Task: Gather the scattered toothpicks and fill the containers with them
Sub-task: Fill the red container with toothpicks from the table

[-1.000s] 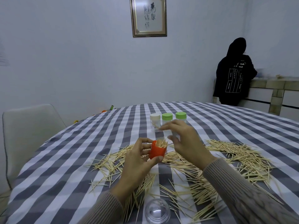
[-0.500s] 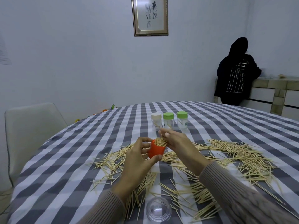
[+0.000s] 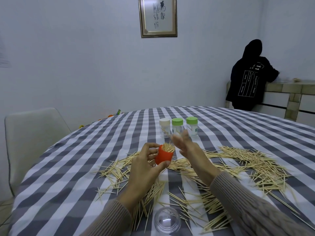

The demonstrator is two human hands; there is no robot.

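Note:
My left hand (image 3: pixel 144 167) grips a small red container (image 3: pixel 164 157) tilted above the table, its mouth packed with toothpicks (image 3: pixel 168 147). Just to its right my right hand (image 3: pixel 186 147) is raised with fingers straight and blurred, holding nothing. Scattered toothpicks (image 3: pixel 252 160) lie in a wide band across the checked tablecloth (image 3: pixel 85 159). Three lidded clear containers stand behind my hands: one with a white lid (image 3: pixel 164 127) and two with green lids (image 3: pixel 177 127) (image 3: pixel 192 125). A clear dome lid (image 3: pixel 167 222) lies near the front edge.
A pale chair (image 3: pixel 34 133) stands at the table's left. A person in a black hooded top (image 3: pixel 247 79) stands at a counter at the back right. A framed picture (image 3: pixel 158 17) hangs on the wall.
My right hand has drawn back from the red container's mouth and opened, fingers now straight and blurred with motion. The left hand keeps hold of the red container.

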